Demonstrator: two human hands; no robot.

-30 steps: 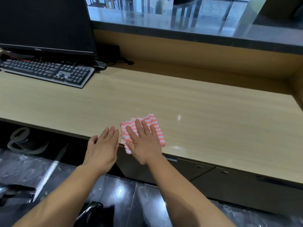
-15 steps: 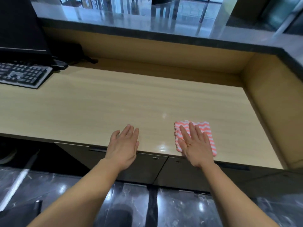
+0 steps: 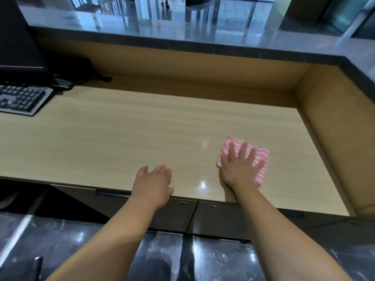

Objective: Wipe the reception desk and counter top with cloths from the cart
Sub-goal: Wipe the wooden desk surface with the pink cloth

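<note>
A pink and white striped cloth (image 3: pixel 261 157) lies flat on the light wooden reception desk (image 3: pixel 129 138), toward its right end. My right hand (image 3: pixel 240 168) presses on the cloth with spread, straight fingers. To its left, my left hand (image 3: pixel 153 184) rests on the desk's front edge, fingers relaxed and holding nothing. The grey stone counter top (image 3: pixel 182 33) runs above the back of the desk and is reflective.
A keyboard (image 3: pixel 22 99) and a black monitor (image 3: pixel 18 41) sit at the far left, with a dark cable (image 3: pixel 101 78) behind. A wooden side wall (image 3: pixel 334 128) closes the desk on the right. Dark drawers (image 3: pixel 182 211) are below the front edge.
My right hand has slid the cloth to the right along the desk and then a little farther from the front edge. My left hand followed along the front edge.
</note>
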